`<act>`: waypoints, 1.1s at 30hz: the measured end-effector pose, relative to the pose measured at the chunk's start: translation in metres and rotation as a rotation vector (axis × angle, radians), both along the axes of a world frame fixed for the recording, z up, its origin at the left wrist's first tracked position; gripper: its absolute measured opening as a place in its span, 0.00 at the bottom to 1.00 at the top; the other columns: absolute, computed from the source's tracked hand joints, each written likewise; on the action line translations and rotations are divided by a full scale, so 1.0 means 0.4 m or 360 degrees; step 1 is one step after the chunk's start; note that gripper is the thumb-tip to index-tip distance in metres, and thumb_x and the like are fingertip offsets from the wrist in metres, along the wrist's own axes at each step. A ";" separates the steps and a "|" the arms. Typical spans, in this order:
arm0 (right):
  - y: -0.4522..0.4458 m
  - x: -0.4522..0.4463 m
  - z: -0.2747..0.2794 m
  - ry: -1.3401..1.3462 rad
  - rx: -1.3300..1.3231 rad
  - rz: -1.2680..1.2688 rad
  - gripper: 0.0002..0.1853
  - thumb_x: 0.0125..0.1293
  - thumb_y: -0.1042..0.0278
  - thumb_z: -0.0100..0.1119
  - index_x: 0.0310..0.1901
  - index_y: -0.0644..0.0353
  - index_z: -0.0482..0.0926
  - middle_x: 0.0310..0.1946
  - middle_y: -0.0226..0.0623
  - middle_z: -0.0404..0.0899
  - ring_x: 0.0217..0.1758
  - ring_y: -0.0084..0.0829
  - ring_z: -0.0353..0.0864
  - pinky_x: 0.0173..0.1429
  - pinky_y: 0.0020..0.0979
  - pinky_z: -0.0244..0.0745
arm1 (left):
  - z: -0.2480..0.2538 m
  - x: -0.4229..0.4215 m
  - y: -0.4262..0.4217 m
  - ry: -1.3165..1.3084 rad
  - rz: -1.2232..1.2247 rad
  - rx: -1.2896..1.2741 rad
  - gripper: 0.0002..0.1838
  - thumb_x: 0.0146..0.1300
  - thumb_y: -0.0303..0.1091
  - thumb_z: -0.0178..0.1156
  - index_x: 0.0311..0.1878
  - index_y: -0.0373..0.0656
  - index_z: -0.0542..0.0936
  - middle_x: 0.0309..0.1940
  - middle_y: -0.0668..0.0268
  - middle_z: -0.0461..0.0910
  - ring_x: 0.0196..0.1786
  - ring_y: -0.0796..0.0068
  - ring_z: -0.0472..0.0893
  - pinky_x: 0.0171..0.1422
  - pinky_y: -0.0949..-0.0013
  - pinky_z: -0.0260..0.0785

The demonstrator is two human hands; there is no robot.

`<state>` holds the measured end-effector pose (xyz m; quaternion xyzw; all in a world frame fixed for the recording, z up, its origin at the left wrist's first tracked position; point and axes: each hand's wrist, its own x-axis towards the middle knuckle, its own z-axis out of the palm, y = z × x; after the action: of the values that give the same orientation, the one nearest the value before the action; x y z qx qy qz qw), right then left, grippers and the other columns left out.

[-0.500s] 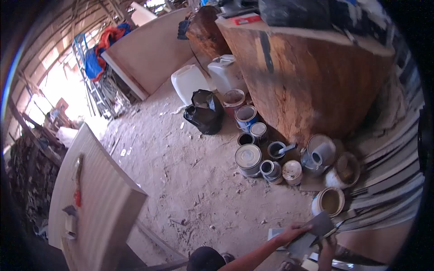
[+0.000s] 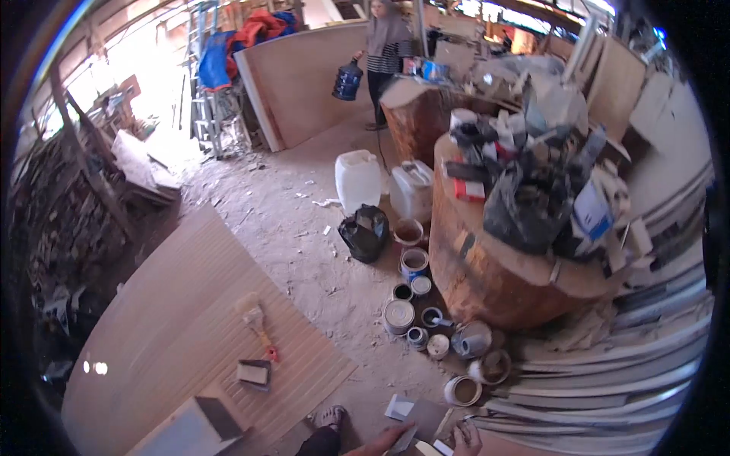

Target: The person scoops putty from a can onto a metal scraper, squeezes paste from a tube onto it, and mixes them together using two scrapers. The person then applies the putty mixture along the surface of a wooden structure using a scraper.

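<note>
At the bottom edge my left hand (image 2: pixel 386 439) is closed on a thin grey sheet (image 2: pixel 403 441) that looks like sandpaper. Beside it lies a browner sheet (image 2: pixel 427 416). To the right, my right hand (image 2: pixel 467 438) has curled fingers; what they grip, if anything, is hidden. A small white and grey piece (image 2: pixel 398 407) lies just beyond my left hand. On the ribbed curved wooden panel (image 2: pixel 175 304) at left rest a paintbrush (image 2: pixel 257 323) with a red-tipped handle and a sanding block (image 2: pixel 253 374).
Several paint cans, including an open one (image 2: pixel 462 391), line the floor before a large wood block (image 2: pixel 487 277) piled with bags. White jerrycans (image 2: pixel 357 181) and a black bag (image 2: pixel 364 232) stand behind. A person (image 2: pixel 386 53) at the back carries a blue water jug (image 2: pixel 347 81).
My view has swung up and right, bringing the cluttered block top and the person into sight. My hands sit lower in view, and the dark sheet is no longer held up between them.
</note>
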<state>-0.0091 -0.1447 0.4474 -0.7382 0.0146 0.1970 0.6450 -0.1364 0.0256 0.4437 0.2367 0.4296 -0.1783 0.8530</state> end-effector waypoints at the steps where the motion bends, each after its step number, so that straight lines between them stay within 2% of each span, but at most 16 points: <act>1: -0.008 0.012 0.076 0.0295 0.0171 -0.0007 0.26 0.68 0.60 0.62 0.63 0.64 0.71 0.56 0.36 0.77 0.52 0.31 0.79 0.52 0.32 0.79 | 0.072 0.001 -0.012 0.0040 -0.0025 -0.0044 0.25 0.62 0.62 0.60 0.39 0.47 0.81 0.33 0.69 0.82 0.29 0.78 0.80 0.31 0.72 0.71; 2: 0.026 0.006 0.228 0.0602 0.0329 -0.0013 0.30 0.68 0.59 0.62 0.67 0.63 0.66 0.60 0.35 0.75 0.57 0.32 0.77 0.56 0.33 0.78 | 0.119 0.003 -0.032 -0.0014 0.0013 -0.0001 0.25 0.63 0.62 0.59 0.39 0.47 0.81 0.33 0.70 0.82 0.29 0.79 0.79 0.31 0.72 0.70; 4: -0.005 0.036 0.229 0.0563 0.0492 0.0215 0.31 0.68 0.60 0.62 0.69 0.60 0.65 0.61 0.36 0.74 0.62 0.34 0.73 0.64 0.33 0.72 | 0.182 0.005 -0.068 -0.0096 0.0104 0.0086 0.25 0.63 0.62 0.58 0.38 0.47 0.82 0.32 0.71 0.81 0.28 0.81 0.77 0.31 0.74 0.67; 5: -0.021 0.047 0.229 0.0553 0.0591 0.0333 0.32 0.67 0.61 0.63 0.70 0.58 0.64 0.61 0.37 0.73 0.65 0.35 0.71 0.68 0.33 0.68 | 0.211 0.010 -0.089 -0.0137 0.0126 0.0232 0.25 0.63 0.59 0.60 0.43 0.42 0.82 0.32 0.68 0.80 0.30 0.77 0.78 0.34 0.72 0.72; 8: 0.092 0.029 0.435 -0.0206 0.0297 0.0243 0.20 0.71 0.67 0.49 0.60 0.70 0.73 0.57 0.42 0.76 0.55 0.37 0.78 0.58 0.35 0.73 | 0.439 0.042 -0.109 -0.0195 0.0379 0.0556 0.26 0.65 0.61 0.56 0.42 0.45 0.83 0.32 0.69 0.81 0.28 0.76 0.76 0.34 0.71 0.68; 9: 0.128 -0.024 0.574 0.0161 0.0620 0.0237 0.20 0.70 0.68 0.54 0.60 0.67 0.73 0.55 0.38 0.76 0.53 0.30 0.77 0.60 0.31 0.72 | 0.403 0.064 -0.136 -0.0175 0.0659 0.0392 0.26 0.66 0.59 0.56 0.44 0.43 0.83 0.34 0.67 0.82 0.31 0.74 0.78 0.38 0.69 0.70; 12: 0.079 0.013 0.481 -0.0444 -0.0063 0.0827 0.17 0.70 0.63 0.56 0.53 0.67 0.78 0.44 0.37 0.81 0.45 0.27 0.79 0.52 0.29 0.73 | 0.499 0.066 -0.102 -0.0175 0.1035 0.0574 0.24 0.66 0.56 0.58 0.45 0.41 0.83 0.38 0.64 0.83 0.35 0.73 0.80 0.42 0.68 0.73; 14: 0.097 0.017 0.654 0.0064 -0.0368 0.1200 0.14 0.70 0.61 0.57 0.41 0.65 0.82 0.31 0.32 0.82 0.35 0.24 0.78 0.44 0.25 0.71 | 0.498 0.043 -0.074 -0.0165 0.1115 0.0553 0.26 0.64 0.55 0.61 0.47 0.37 0.82 0.38 0.63 0.83 0.37 0.73 0.81 0.42 0.68 0.74; 16: 0.100 0.040 0.677 0.0141 -0.0385 0.1194 0.14 0.71 0.60 0.57 0.34 0.63 0.82 0.24 0.28 0.80 0.29 0.20 0.76 0.36 0.24 0.68 | 0.545 -0.011 -0.042 -0.0282 0.1219 0.0432 0.28 0.63 0.56 0.63 0.47 0.35 0.83 0.37 0.63 0.83 0.37 0.74 0.81 0.43 0.68 0.74; 18: 0.132 0.054 0.686 -0.0160 -0.0335 0.1153 0.15 0.71 0.59 0.57 0.37 0.64 0.82 0.24 0.30 0.81 0.30 0.19 0.77 0.31 0.22 0.67 | 0.563 -0.056 -0.045 -0.0340 0.1316 0.0427 0.28 0.63 0.56 0.63 0.45 0.35 0.84 0.36 0.64 0.83 0.36 0.75 0.82 0.42 0.69 0.74; 20: 0.212 -0.046 0.765 -0.0056 0.0228 0.0590 0.16 0.72 0.58 0.56 0.36 0.64 0.82 0.28 0.31 0.82 0.29 0.18 0.76 0.31 0.23 0.68 | 0.517 -0.076 -0.047 -0.0277 0.1296 0.0451 0.28 0.62 0.57 0.64 0.45 0.36 0.84 0.36 0.64 0.84 0.35 0.75 0.82 0.41 0.69 0.74; 23: 0.241 -0.047 0.718 -0.0065 0.0198 0.0764 0.15 0.73 0.58 0.55 0.44 0.64 0.81 0.35 0.31 0.82 0.32 0.19 0.76 0.38 0.22 0.71 | 0.572 -0.165 -0.068 -0.0341 0.1279 0.0410 0.28 0.62 0.56 0.64 0.46 0.35 0.83 0.35 0.65 0.84 0.33 0.75 0.82 0.39 0.69 0.75; 26: 0.258 -0.049 0.679 -0.0323 -0.0529 0.0903 0.15 0.73 0.59 0.54 0.53 0.61 0.78 0.40 0.30 0.81 0.34 0.21 0.78 0.44 0.22 0.73 | 0.595 -0.277 -0.084 -0.0328 0.1420 0.0485 0.29 0.62 0.56 0.64 0.48 0.35 0.82 0.35 0.63 0.84 0.33 0.74 0.83 0.37 0.69 0.76; 27: 0.270 -0.064 0.640 -0.0358 -0.0183 0.0958 0.19 0.72 0.59 0.55 0.58 0.61 0.74 0.42 0.31 0.81 0.38 0.24 0.79 0.46 0.23 0.73 | 0.595 -0.321 -0.078 -0.0349 0.1395 0.0495 0.29 0.62 0.57 0.63 0.48 0.36 0.82 0.36 0.62 0.84 0.33 0.73 0.83 0.38 0.68 0.76; 29: 0.295 -0.160 0.568 -0.0146 0.0062 0.1182 0.19 0.67 0.63 0.62 0.55 0.65 0.75 0.39 0.32 0.79 0.35 0.24 0.75 0.43 0.27 0.72 | 0.595 -0.414 -0.063 -0.0394 0.1321 0.0524 0.30 0.63 0.59 0.62 0.49 0.37 0.82 0.37 0.60 0.84 0.35 0.72 0.83 0.39 0.64 0.77; 33: 0.342 -0.362 0.589 -0.0340 -0.0210 0.1543 0.21 0.67 0.66 0.62 0.58 0.67 0.73 0.49 0.40 0.78 0.52 0.30 0.76 0.57 0.32 0.71 | 0.610 -0.556 -0.037 -0.0224 0.1414 0.0676 0.24 0.62 0.48 0.67 0.50 0.37 0.81 0.38 0.62 0.84 0.34 0.72 0.84 0.37 0.68 0.78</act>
<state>-0.1541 -0.0077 0.6832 -0.7152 -0.3839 0.3960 0.4292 -0.3589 0.0109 0.6878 0.2107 0.4572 0.3103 0.8064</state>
